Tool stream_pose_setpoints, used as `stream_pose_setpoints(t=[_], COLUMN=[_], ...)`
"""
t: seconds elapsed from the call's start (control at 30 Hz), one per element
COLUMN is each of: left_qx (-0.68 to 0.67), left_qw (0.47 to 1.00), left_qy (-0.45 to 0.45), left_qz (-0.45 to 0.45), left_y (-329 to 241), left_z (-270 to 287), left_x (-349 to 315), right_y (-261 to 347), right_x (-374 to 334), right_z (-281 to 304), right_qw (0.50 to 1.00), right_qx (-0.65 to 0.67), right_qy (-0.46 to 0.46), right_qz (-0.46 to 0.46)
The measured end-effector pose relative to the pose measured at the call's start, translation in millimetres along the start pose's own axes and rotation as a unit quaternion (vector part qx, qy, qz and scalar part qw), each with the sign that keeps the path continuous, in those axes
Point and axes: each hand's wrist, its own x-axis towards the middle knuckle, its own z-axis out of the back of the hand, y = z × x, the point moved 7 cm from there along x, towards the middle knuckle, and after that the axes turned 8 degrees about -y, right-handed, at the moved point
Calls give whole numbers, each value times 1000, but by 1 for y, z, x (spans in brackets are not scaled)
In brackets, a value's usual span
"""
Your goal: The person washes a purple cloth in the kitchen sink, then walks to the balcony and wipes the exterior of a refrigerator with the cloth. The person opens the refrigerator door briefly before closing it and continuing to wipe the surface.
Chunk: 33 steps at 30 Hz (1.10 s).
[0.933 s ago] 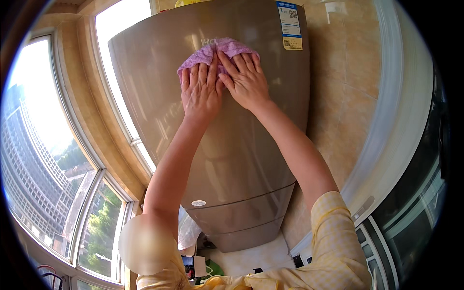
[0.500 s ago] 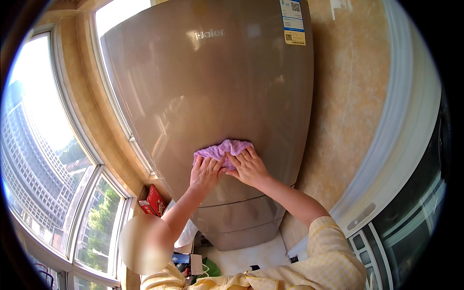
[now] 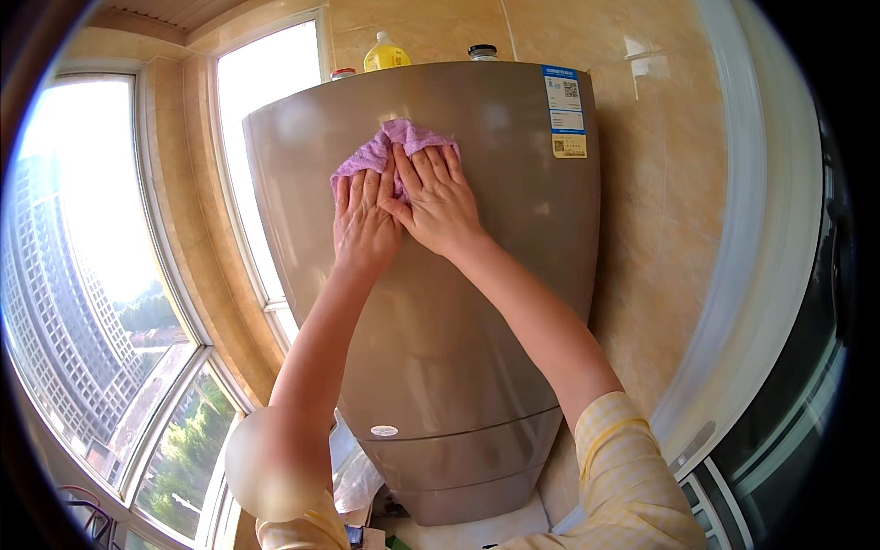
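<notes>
A purple cloth (image 3: 398, 137) lies bunched against the upper door of a tall, glossy grey-brown refrigerator (image 3: 458, 339). My left hand (image 3: 367, 220) presses flat on the cloth's left part, its fingers stretched upward. Beside it, my right hand (image 3: 442, 203) is flat on the right part, fingers extended and slightly apart, its thumb reaching toward the left hand. Both palms face the door, and the cloth shows above and between the fingers. Neither hand has its fingers wrapped round the cloth.
On top of the refrigerator stand a yellow bottle (image 3: 386, 53) and a dark-lidded jar (image 3: 483, 52). A label sheet (image 3: 566, 110) is stuck at the door's upper right. Windows (image 3: 82, 275) line the left, a tiled wall (image 3: 655, 202) the right. A clear plastic bag (image 3: 357, 481) lies low at left.
Both hands and the cloth have moved up the refrigerator door and a little left. My arms are stretched further. The view has tilted up, bringing the refrigerator's top and the items on it into sight.
</notes>
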Motion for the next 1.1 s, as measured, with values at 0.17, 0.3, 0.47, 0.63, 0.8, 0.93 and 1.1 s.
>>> stream_pose_setpoints(t=[0.17, 0.3, 0.47, 0.63, 0.8, 0.93, 1.1], left_qx=[54, -6, -30, -5, -13, -27, -9], left_qw=[992, 983, 977, 988, 997, 996, 993], left_qy=[-14, 17, 47, 36, -19, -79, -112], left_qz=[109, 181, 206, 152, 69, 22, 44], left_y=[57, 80, 92, 124, 152, 161, 160], left_z=[4, 4, 0, 7, 18, 34, 29], left_x=[-76, -193, -231, -136, -30, 27, 19], right_y=[79, 159, 180, 153, 121, 109, 110], right_x=[-13, -81, -102, -17, 67, 114, 111], right_z=[-30, -56, -64, -68, -78, -86, -81], right_qw=[991, 951, 938, 974, 987, 987, 986], right_qx=[64, 54, 89, 70, 57, 45, 43], right_qy=[81, 199, 202, 59, -37, -94, -120], right_qz=[82, 229, 268, 205, 147, 119, 111])
